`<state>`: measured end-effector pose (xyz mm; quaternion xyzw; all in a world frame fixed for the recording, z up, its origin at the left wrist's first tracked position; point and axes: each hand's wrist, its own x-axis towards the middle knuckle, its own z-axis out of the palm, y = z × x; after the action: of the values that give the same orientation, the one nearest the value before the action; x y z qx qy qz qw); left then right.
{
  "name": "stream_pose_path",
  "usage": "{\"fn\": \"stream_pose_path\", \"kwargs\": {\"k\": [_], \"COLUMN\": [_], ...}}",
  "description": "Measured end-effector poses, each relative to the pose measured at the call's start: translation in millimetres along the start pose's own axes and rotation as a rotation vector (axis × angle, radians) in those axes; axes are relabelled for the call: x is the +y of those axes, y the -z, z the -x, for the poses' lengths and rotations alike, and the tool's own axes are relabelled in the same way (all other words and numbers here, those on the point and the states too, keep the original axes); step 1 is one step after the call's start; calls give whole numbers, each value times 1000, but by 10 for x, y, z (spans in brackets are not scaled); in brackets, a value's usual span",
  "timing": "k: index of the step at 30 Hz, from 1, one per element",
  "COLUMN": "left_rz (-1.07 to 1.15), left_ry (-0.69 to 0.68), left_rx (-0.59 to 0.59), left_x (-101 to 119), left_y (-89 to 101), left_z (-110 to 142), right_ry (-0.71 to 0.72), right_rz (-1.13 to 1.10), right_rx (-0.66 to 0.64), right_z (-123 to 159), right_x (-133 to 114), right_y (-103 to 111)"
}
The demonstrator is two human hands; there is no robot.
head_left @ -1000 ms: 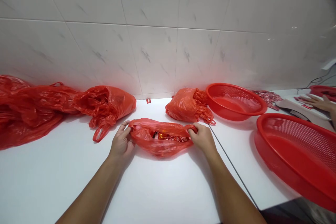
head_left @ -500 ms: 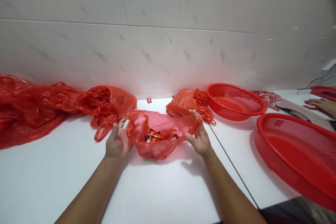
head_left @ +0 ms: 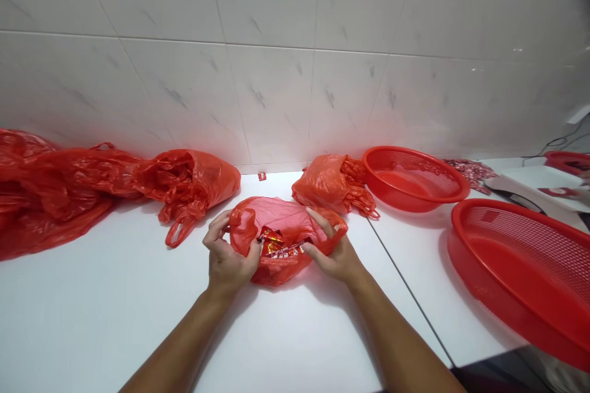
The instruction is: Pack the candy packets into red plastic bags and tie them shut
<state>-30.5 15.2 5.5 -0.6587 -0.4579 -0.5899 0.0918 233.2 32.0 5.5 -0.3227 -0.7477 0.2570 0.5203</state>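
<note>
A thin red plastic bag (head_left: 276,273) rests on the white table in front of me with its mouth spread wide. Several small shiny packets (head_left: 273,242), red, gold and white, lie inside it. My left hand (head_left: 229,258) grips the bag's left side, its thumb over the rim and its fingers around the outside. On the opposite side, my right hand (head_left: 335,252) has the rim between thumb and fingers, the thumb reaching in near the packets.
Filled red bags (head_left: 214,178) lie along the wall to the left, and another red bag (head_left: 322,184) sits behind my right hand. Two red plastic baskets, one round (head_left: 410,193) and one larger (head_left: 502,295), stand on the right. A tiny red packet (head_left: 262,176) lies by the wall.
My left hand has moved right and closed on the bag's side. My right hand has shifted inward, its thumb now inside the rim. A co-worker's hand at far right has left view.
</note>
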Motion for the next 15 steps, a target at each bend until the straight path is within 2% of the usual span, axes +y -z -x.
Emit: {"fn": "stream_pose_path", "kwargs": {"k": [4,11,15], "left_rz": [-1,-203,-278], "left_ry": [22,95,167], "left_rx": [116,-28,-92], "left_x": [-17,66,34], "left_y": [12,100,111], "left_z": [-32,-89,-118], "right_ry": [-56,-193,-179], "right_rz": [-100,-299,-425], "right_rx": [183,396,456], "right_z": [-7,-44,-84], "right_x": [3,111,175], "right_y": [33,112,75]}}
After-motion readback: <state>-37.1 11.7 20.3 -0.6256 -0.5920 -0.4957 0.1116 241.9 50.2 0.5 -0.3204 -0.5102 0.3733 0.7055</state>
